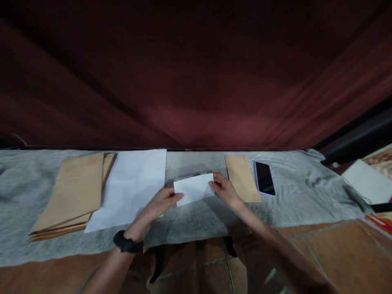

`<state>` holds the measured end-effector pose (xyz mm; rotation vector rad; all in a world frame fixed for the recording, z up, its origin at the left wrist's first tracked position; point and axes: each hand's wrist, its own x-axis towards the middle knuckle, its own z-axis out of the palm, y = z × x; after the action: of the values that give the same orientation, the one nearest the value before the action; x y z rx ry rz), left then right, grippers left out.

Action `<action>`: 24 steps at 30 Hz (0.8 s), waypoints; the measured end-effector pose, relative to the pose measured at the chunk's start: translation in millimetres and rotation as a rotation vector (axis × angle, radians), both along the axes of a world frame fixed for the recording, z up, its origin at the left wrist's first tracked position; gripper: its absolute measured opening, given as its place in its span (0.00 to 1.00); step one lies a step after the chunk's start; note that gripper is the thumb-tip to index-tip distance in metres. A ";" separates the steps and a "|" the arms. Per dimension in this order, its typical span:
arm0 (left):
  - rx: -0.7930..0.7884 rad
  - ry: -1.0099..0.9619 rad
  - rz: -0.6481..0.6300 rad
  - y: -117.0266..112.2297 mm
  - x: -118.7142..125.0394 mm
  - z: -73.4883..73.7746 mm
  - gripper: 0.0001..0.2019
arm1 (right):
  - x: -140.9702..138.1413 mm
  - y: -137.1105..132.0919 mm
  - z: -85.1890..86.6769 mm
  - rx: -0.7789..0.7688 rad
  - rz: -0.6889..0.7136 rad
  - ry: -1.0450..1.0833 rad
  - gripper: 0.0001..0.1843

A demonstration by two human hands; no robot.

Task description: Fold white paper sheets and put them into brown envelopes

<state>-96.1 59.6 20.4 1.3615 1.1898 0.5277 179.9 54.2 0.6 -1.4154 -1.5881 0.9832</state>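
A folded sheet of white paper (194, 189) is held just above the grey cloth, tilted slightly up to the right. My left hand (165, 200) pinches its left end, thumb on top and fingers behind. At the opposite end my right hand (224, 188) grips it the same way. Left of my left hand lie large white paper sheets (134, 183). Close to the right hand rests a single brown envelope (243, 177), flat on the cloth.
A stack of brown envelopes (73, 190) lies at the far left, partly against the white sheets. Beyond the single envelope is a phone (265, 178) in a pale purple case. The grey cloth (300, 183) covers the low surface; a dark red curtain (196, 81) hangs behind it.
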 end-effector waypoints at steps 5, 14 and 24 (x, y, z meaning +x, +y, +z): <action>0.050 0.145 0.070 1.6 1.2 -11.7 0.17 | -6.0 5.1 -2.0 -0.006 -0.082 -0.340 0.19; 0.217 0.814 0.019 -2.2 23.0 9.8 0.08 | -21.9 3.8 -0.6 0.035 -0.057 -0.802 0.23; 0.299 0.890 0.094 -13.0 31.1 4.4 0.15 | -44.3 -20.3 -11.6 0.418 0.303 -0.705 0.25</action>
<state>-65.0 46.6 24.9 1.8880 1.9484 0.1435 135.6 33.9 -10.9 -1.3061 -2.4054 0.2548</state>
